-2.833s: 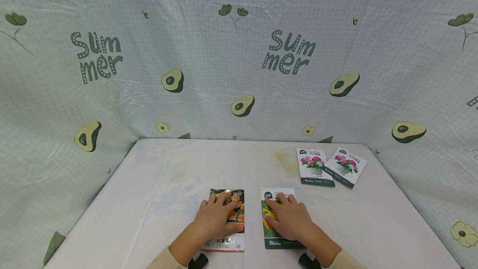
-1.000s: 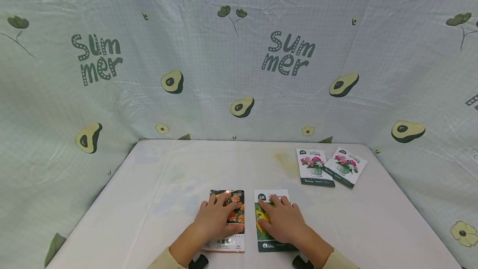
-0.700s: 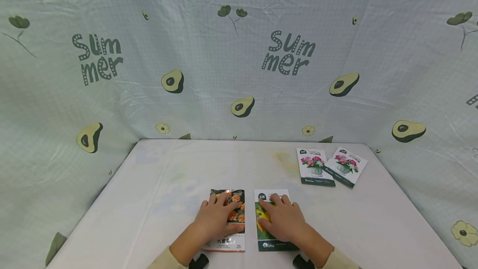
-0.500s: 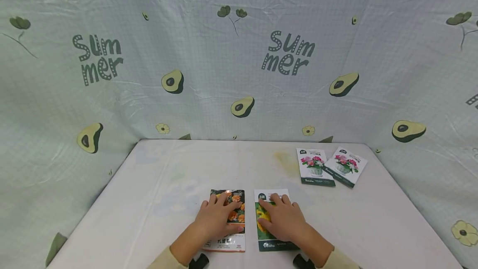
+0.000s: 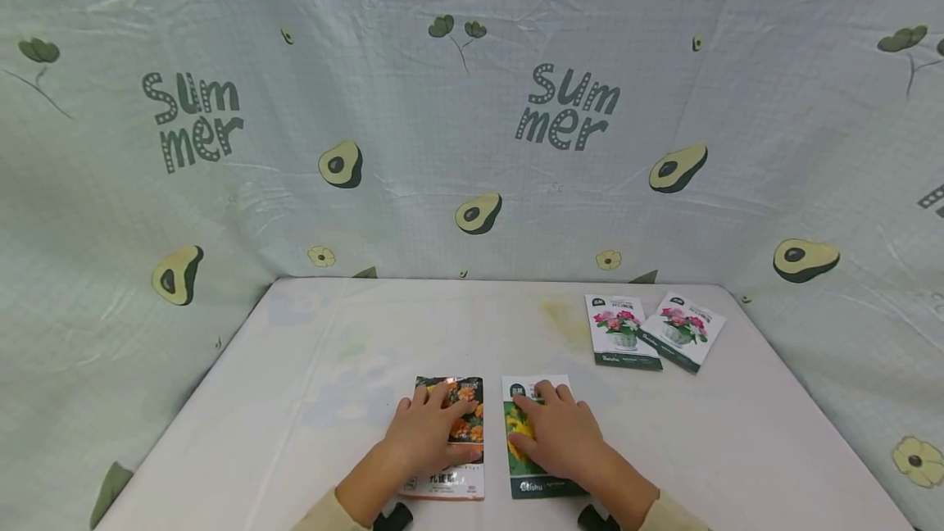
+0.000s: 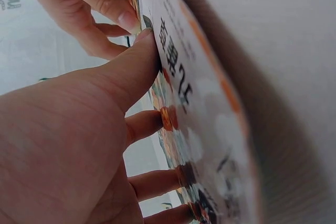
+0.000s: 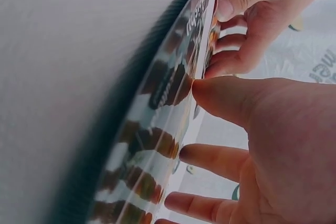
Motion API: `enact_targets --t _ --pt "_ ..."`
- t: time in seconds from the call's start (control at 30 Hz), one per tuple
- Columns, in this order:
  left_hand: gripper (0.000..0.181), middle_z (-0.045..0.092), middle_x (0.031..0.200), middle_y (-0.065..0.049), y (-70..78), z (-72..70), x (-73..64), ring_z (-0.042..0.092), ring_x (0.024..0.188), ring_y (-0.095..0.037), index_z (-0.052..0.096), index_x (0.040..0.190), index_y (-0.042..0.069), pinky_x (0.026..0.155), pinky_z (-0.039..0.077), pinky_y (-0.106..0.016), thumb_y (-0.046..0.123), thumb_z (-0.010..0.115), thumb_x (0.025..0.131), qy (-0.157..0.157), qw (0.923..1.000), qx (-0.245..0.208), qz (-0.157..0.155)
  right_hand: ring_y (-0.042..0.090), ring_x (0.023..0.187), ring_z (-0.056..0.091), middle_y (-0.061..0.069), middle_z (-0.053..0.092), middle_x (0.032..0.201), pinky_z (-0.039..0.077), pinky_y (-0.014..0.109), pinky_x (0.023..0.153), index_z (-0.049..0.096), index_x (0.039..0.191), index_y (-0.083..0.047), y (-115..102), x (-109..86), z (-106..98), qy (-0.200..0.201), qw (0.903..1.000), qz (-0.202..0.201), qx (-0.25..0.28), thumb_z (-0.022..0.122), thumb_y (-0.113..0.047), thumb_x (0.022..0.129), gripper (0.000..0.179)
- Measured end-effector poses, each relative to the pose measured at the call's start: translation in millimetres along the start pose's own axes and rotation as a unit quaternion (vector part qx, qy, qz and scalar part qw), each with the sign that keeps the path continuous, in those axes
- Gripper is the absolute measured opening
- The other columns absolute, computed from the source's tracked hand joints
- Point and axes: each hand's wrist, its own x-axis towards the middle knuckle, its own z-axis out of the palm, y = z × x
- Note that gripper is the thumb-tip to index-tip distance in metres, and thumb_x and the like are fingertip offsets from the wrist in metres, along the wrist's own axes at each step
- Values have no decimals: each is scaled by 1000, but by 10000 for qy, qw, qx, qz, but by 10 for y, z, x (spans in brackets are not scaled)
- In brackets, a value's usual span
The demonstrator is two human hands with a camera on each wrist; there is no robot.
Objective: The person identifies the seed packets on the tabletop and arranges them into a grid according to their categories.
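Side by side on the white table lie two seed packets. My left hand [image 5: 424, 433] rests with spread fingertips on the orange-flower seed packet [image 5: 469, 430], black above and white below. The fingertips of my right hand [image 5: 566, 437] touch the yellow-flower seed packet [image 5: 533, 485], which has a white top and a green bottom band. A narrow gap separates the two packets. Up close in the left wrist view, the thumb and fingers of the left hand [image 6: 89, 124] press the packet's printed face; the right wrist view shows the right hand [image 7: 278, 129] touching its glossy packet likewise.
Toward the table's back right corner lie two pink-flower seed packets [image 5: 610, 342] [image 5: 687, 328], one overlapping the other. A pale cloth printed with avocados [image 5: 478, 213] hangs behind and around the table [image 5: 310, 400]. Black wrist devices [image 5: 392, 518] show below both hands.
Compared with 2.8 s ago, my right hand has slid the yellow-flower seed packet a little left, closer to the orange-flower one. Over the last second both hands have stayed still.
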Motion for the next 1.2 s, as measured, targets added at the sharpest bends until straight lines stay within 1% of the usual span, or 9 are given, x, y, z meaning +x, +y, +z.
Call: enact_targets --t 0.1,0.2,0.37,0.5,0.63,0.77,1.03,1.2 --pt "66 48 151 -15 -13 18 6 49 124 -40 60 142 33 85 41 -52 64 72 85 22 10000 -4 21 29 111 52 12 56 140 51 55 92 66 139 -24 0 -14 -9 40 9999 42 97 74 -57 87 62" --pt "66 48 151 -15 -25 26 7 49 124 -40 60 142 34 85 41 -52 64 72 85 29 10000 -7 39 30 115 52 12 54 143 51 56 93 65 139 -23 14 -27 -10 118 9998 40 178 74 -57 86 63" --pt "66 47 153 -15 -26 20 10 48 128 -41 59 143 35 86 41 -53 64 72 85 -51 10000 -34 11 32 123 52 12 53 146 51 58 97 64 140 -24 79 -38 -36 344 9990 5 280 73 -59 87 65" --pt "67 47 153 -15 -8 -5 8 48 129 -41 59 143 35 86 40 -53 64 73 84 -84 9999 -44 -38 32 124 53 12 53 147 51 57 97 65 139 -22 147 -30 -78 581 9974 -11 437 74 -56 87 63" --pt "67 46 153 -15 9 -32 -2 47 129 -42 60 142 34 87 40 -55 63 74 84 -93 9999 -85 -40 34 124 54 13 54 146 51 57 98 66 137 -21 208 -18 -122 955 9935 -25 619 75 -51 89 58" --pt "66 46 154 -15 7 -33 -6 47 130 -42 60 143 34 86 40 -54 62 74 85 -96 9999 -128 -8 36 128 55 15 54 147 51 57 101 67 136 -20 289 26 -154 1287 9890 6 730 75 -48 90 54" --pt "67 45 155 -15 8 -14 -3 47 128 -42 59 143 34 83 38 -51 63 73 85 -69 10000 -54 -28 41 136 50 18 51 150 48 58 105 68 135 -16 552 180 -176 1609 9796 155 1192 75 -41 92 50" --pt "68 44 155 -15 16 -9 -2 47 126 -40 59 143 34 82 38 -50 64 73 84 -66 10000 -4 -64 41 136 48 19 50 149 47 58 106 68 134 -13 712 285 -160 1824 9728 212 1415 74 -38 94 47"
